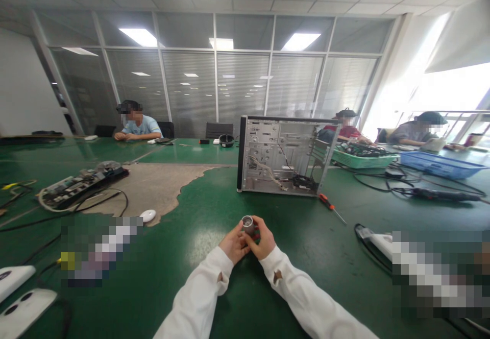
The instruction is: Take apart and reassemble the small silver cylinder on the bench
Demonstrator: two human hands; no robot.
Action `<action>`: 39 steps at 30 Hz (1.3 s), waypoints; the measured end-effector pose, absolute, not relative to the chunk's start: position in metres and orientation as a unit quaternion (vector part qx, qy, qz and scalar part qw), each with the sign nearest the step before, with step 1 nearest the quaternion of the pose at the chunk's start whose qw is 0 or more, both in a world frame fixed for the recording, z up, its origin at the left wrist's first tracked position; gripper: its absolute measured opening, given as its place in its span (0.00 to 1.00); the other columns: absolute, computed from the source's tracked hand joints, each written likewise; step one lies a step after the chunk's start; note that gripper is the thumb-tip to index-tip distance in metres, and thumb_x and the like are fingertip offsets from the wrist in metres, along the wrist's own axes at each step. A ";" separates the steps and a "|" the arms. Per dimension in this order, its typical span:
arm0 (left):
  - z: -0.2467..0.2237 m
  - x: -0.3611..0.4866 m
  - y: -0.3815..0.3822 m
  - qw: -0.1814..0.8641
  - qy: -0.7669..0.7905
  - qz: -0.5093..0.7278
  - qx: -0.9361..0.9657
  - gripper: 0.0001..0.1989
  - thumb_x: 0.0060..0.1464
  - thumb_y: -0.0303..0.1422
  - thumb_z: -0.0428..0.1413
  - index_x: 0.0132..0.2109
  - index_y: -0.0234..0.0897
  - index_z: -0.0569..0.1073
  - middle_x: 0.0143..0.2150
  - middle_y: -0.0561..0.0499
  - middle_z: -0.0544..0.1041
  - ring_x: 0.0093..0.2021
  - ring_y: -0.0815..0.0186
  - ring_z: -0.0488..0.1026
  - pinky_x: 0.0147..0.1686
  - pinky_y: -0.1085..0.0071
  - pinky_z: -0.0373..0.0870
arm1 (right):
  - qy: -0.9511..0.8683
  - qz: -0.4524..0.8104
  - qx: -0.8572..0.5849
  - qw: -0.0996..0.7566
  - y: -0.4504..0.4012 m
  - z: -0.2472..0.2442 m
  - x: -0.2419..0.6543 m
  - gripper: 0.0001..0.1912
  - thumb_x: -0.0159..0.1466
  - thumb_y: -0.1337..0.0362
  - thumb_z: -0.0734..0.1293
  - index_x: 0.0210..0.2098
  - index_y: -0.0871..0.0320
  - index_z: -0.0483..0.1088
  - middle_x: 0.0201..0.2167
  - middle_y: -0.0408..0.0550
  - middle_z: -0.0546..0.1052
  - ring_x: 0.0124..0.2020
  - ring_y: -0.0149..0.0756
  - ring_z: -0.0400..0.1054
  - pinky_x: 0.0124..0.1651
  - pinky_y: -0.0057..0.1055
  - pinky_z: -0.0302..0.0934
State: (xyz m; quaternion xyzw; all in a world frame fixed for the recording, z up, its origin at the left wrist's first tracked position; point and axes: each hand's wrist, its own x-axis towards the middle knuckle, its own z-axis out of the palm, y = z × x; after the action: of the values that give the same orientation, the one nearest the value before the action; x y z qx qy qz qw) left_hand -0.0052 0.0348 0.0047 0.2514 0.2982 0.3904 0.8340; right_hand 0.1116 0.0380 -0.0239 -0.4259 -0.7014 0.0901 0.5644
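Note:
Both my hands meet over the green table, wrapped round a small grey metal cylinder (pixel 248 225) with a round open-looking top. My left hand (pixel 234 245) grips its left side, thumb near the rim. On the other side my right hand (pixel 264 238) closes round it with curled fingers. What kind of part the cylinder is, I cannot make out. Beyond the hands stands an open computer case (pixel 283 158), its inside facing me, with loose cables and a black fan at the bottom. A screwdriver (pixel 331 208) with a red-and-black handle lies by the case's lower right corner.
A brown bare patch (pixel 153 188) marks the green table (pixel 184 277). To the left lie a stripped device with circuitry (pixel 84 186) and black cables. A green basket (pixel 363 160) and a blue basket (pixel 440 164) stand at right, near more cables. Several people sit across the table.

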 end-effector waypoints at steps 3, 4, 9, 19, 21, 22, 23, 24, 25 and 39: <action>0.008 -0.002 0.031 0.854 0.289 0.367 0.230 0.22 0.48 0.46 0.46 0.31 0.28 0.69 0.23 0.46 0.73 0.24 0.69 0.70 0.28 0.74 0.64 | -0.703 0.094 -0.425 0.562 0.036 -0.023 0.113 0.24 0.47 0.69 0.60 0.45 0.56 0.58 0.39 0.48 0.69 0.37 0.36 0.65 0.38 0.32 0.61; 0.009 -0.001 0.030 0.860 0.284 0.360 0.225 0.22 0.48 0.47 0.45 0.31 0.29 0.68 0.22 0.46 0.73 0.24 0.68 0.70 0.28 0.74 0.64 | -0.702 0.093 -0.427 0.562 0.036 -0.023 0.113 0.24 0.47 0.70 0.60 0.45 0.56 0.58 0.38 0.48 0.69 0.37 0.36 0.65 0.38 0.32 0.61; 0.008 0.000 0.029 0.877 0.253 0.339 0.229 0.24 0.47 0.50 0.43 0.31 0.30 0.68 0.22 0.47 0.73 0.25 0.67 0.70 0.30 0.72 0.64 | -0.713 0.090 -0.442 0.537 0.035 -0.016 0.118 0.25 0.46 0.70 0.60 0.45 0.56 0.59 0.39 0.46 0.70 0.36 0.36 0.66 0.38 0.32 0.61; 0.008 -0.002 0.032 0.887 0.249 0.305 0.240 0.27 0.45 0.52 0.43 0.32 0.29 0.69 0.25 0.45 0.73 0.27 0.66 0.70 0.31 0.71 0.63 | -0.703 0.125 -0.438 0.546 0.027 -0.005 0.115 0.22 0.47 0.68 0.61 0.44 0.57 0.60 0.38 0.47 0.70 0.37 0.35 0.66 0.39 0.30 0.62; 0.008 -0.003 0.032 0.890 0.244 0.304 0.238 0.27 0.45 0.52 0.43 0.32 0.29 0.69 0.25 0.45 0.73 0.27 0.66 0.70 0.31 0.71 0.63 | -0.703 0.126 -0.435 0.548 0.027 -0.005 0.116 0.22 0.48 0.68 0.61 0.44 0.57 0.60 0.38 0.47 0.70 0.38 0.35 0.66 0.40 0.30 0.61; 0.009 -0.003 0.032 0.890 0.243 0.305 0.237 0.27 0.46 0.52 0.43 0.31 0.29 0.69 0.25 0.45 0.73 0.27 0.66 0.70 0.31 0.71 0.63 | -0.703 0.124 -0.433 0.550 0.028 -0.006 0.116 0.22 0.48 0.68 0.61 0.44 0.57 0.60 0.39 0.47 0.70 0.38 0.35 0.65 0.40 0.31 0.61; 0.009 -0.003 0.032 0.889 0.244 0.307 0.237 0.26 0.46 0.51 0.43 0.31 0.29 0.69 0.25 0.45 0.73 0.27 0.66 0.70 0.31 0.71 0.63 | -0.704 0.119 -0.430 0.553 0.028 -0.007 0.116 0.22 0.48 0.67 0.61 0.45 0.57 0.60 0.40 0.47 0.70 0.39 0.35 0.65 0.41 0.31 0.61; 0.009 -0.002 0.032 0.887 0.247 0.311 0.236 0.26 0.46 0.51 0.44 0.31 0.29 0.69 0.25 0.45 0.72 0.27 0.66 0.70 0.31 0.71 0.63 | -0.705 0.113 -0.428 0.555 0.029 -0.007 0.116 0.22 0.49 0.67 0.61 0.45 0.57 0.60 0.40 0.48 0.70 0.40 0.36 0.65 0.42 0.32 0.61; 0.010 -0.002 0.032 0.884 0.253 0.317 0.234 0.26 0.46 0.51 0.44 0.30 0.29 0.69 0.25 0.44 0.72 0.26 0.66 0.70 0.31 0.71 0.63 | -0.707 0.106 -0.424 0.556 0.030 -0.009 0.117 0.22 0.49 0.67 0.61 0.45 0.57 0.60 0.40 0.48 0.70 0.40 0.36 0.64 0.42 0.32 0.61; -0.005 0.002 0.042 0.737 0.352 0.513 0.263 0.13 0.42 0.36 0.56 0.34 0.31 0.68 0.28 0.47 0.73 0.28 0.66 0.70 0.26 0.73 0.66 | -0.704 0.102 -0.406 0.574 0.041 -0.023 0.114 0.22 0.48 0.67 0.62 0.44 0.58 0.60 0.38 0.51 0.68 0.38 0.37 0.63 0.34 0.32 0.62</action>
State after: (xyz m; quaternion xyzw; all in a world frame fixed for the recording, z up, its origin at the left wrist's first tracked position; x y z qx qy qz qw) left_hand 0.0023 0.0416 -0.0054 0.2634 0.3521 0.5133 0.7370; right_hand 0.1143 0.0412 -0.0228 -0.4060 -0.7042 0.1017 0.5735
